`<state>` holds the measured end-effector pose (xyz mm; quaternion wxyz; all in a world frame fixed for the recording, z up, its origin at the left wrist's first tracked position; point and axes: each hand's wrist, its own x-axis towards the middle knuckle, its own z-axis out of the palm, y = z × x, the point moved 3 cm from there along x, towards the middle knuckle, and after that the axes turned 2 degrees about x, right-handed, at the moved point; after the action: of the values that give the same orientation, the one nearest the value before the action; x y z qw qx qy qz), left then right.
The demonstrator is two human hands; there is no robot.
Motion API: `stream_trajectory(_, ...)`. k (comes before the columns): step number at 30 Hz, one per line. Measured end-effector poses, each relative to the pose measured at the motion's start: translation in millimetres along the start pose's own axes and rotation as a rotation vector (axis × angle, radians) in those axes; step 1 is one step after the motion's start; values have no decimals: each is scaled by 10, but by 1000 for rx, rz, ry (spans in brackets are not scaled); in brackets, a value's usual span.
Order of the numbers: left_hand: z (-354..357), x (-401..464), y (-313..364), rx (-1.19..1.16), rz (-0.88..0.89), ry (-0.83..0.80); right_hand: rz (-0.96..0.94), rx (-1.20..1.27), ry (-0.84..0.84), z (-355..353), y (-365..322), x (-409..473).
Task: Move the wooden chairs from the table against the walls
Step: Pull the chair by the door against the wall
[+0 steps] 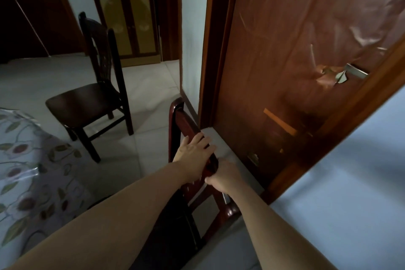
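A reddish-brown wooden chair (183,116) stands just in front of me, its back rail running beside the foot of a wooden door. My left hand (194,149) lies over the top rail with fingers curled on it. My right hand (223,176) grips the same rail just below, from the door side. Its seat is mostly hidden under my arms. A second dark wooden chair (87,103) stands free on the tiled floor further left, facing left, apart from the wall.
A table under a floral plastic cloth (28,173) fills the lower left. A brown door (295,61) with a metal handle (356,71) stands right. A pale wall (191,39) lies behind the chairs. A cabinet (126,24) stands at the back.
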<state>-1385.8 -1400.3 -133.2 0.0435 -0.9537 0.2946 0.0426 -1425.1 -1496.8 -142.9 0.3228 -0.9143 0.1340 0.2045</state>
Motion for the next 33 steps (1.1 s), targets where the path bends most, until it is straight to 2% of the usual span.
stream_trajectory(5, 24, 64, -96, 19, 39, 67, 117, 153, -32, 58, -45, 58)
stream_trajectory(9, 21, -45, -217, 79, 121, 129, 154, 155, -10, 131, -132, -44)
stream_trajectory(16, -134, -494, -560, 123, 158, 209, 166, 130, -71, 425, -584, -536)
stream_trajectory(22, -187, -839, -693, 193, 321, 228, 217, 154, -48, 662, -787, -922)
stream_trajectory(25, -224, -907, -690, 241, 428, 240, 236, 116, -45, 736, -774, -1082)
stream_trajectory(28, -303, -912, -593, 314, 501, 187, 237, 140, -26, 762, -713, -1206)
stream_trajectory(33, -467, -868, -210, 281, 548, 166, 260, 142, -15, 552, -467, -1439)
